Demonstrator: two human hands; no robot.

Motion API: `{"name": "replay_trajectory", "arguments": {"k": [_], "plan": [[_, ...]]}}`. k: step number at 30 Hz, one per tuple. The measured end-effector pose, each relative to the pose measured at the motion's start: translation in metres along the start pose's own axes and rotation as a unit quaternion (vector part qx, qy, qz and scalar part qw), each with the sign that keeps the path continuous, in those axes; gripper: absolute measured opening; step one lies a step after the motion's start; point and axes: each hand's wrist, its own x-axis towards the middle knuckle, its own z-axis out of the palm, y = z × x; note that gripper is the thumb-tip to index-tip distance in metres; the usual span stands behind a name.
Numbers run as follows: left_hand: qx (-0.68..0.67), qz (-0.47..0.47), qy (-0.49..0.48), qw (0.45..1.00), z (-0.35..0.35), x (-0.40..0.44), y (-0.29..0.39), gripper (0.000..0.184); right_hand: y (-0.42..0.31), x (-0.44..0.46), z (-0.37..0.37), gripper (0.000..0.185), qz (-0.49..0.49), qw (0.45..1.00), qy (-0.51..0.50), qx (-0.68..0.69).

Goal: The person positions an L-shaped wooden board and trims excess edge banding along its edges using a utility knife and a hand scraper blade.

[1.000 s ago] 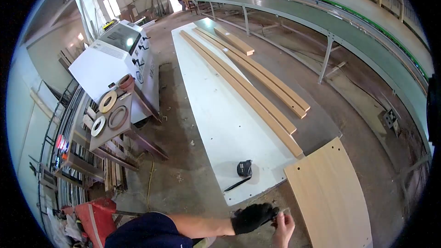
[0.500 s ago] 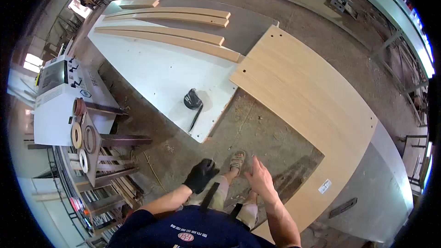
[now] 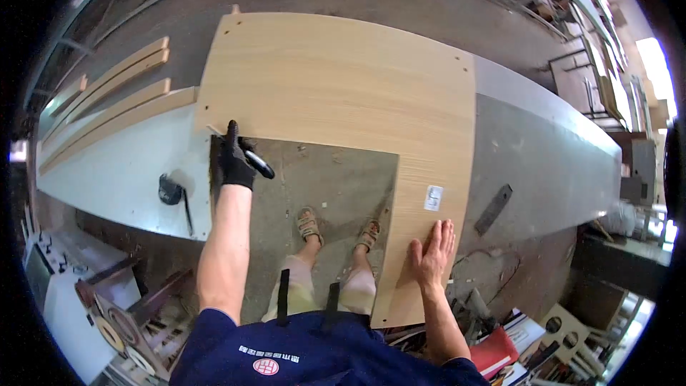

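My left hand (image 3: 233, 157), in a black glove, is closed round a black-handled tool (image 3: 259, 164) with a thin pale tip. I cannot tell its exact kind. That tip touches or lies just over the inner left edge of an L-shaped wood-grain panel (image 3: 336, 86). Bare, my right hand (image 3: 431, 254) rests flat on the panel's near arm, fingers stretched out, just below a white label (image 3: 433, 198). Small dark holes show near the panel's corners.
At left, a white board (image 3: 121, 175) bears several wood strips (image 3: 107, 118) and a black rounded item (image 3: 170, 189). A grey surface (image 3: 543, 150) with a dark flat bar (image 3: 493, 209) lies right. Edging rolls (image 3: 108, 332) sit lower left; clutter (image 3: 500, 350) lies lower right.
My view has swung to the right over the panel. The left hand has reached forward to the panel's inner edge. The right hand has come down flat onto the panel.
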Motion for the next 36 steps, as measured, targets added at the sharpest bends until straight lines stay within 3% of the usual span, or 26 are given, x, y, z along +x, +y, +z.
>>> {"name": "replay_trajectory", "arguments": {"k": [3,6,7,10,11,16,20,23,26,31,33,35,36], "plan": [[0.023,-0.028,0.008,0.999,0.006,-0.001,-0.001,0.025,0.013,-0.01,-0.005,0.077,-0.005,1.0,-0.011,-0.018],[0.017,0.017,-0.031,0.999,0.01,-0.009,0.012,0.026,0.025,-0.013,-0.001,0.076,-0.013,0.999,0.019,-0.024],[-0.008,-0.032,-0.017,0.999,0.016,-0.016,0.021,0.025,0.018,-0.01,-0.013,0.075,-0.002,1.0,0.016,-0.003],[0.012,-0.046,-0.061,0.997,0.036,-0.031,0.031,0.025,0.021,-0.017,-0.017,0.07,0.002,1.0,0.023,0.006],[0.03,-0.015,-0.059,0.998,0.039,-0.019,0.015,0.027,0.025,-0.019,-0.017,0.071,0.013,1.0,0.027,0.008],[0.124,-0.043,-0.045,0.99,0.063,-0.029,-0.052,0.035,0.07,-0.036,-0.012,0.069,0.045,0.996,0.039,-0.065],[0.077,-0.109,-0.065,0.989,0.09,-0.056,-0.093,0.036,0.105,-0.042,-0.019,0.069,0.043,0.994,0.069,-0.069],[0.073,-0.097,-0.094,0.988,0.103,-0.063,-0.119,0.031,0.113,-0.034,-0.033,0.066,0.084,0.992,0.08,-0.047],[0.065,-0.094,-0.118,0.986,0.114,-0.074,-0.117,0.031,0.129,-0.004,-0.037,0.064,0.125,0.989,0.039,-0.069],[0.138,-0.074,-0.152,0.976,0.1,-0.083,-0.109,0.03,0.117,0.157,-0.039,0.07,-0.126,0.982,0.135,-0.046],[0.194,-0.044,-0.153,0.968,0.075,-0.092,-0.111,0.033,0.109,0.209,-0.04,0.067,-0.127,0.985,0.114,-0.028],[0.144,-0.078,-0.128,0.978,0.042,-0.113,-0.13,0.026,0.099,0.23,-0.038,0.064,-0.111,0.988,0.098,-0.035],[0.22,0.001,-0.159,0.962,0.031,-0.126,-0.144,0.019,0.091,0.232,-0.034,0.063,-0.093,0.99,0.095,-0.049]]}}
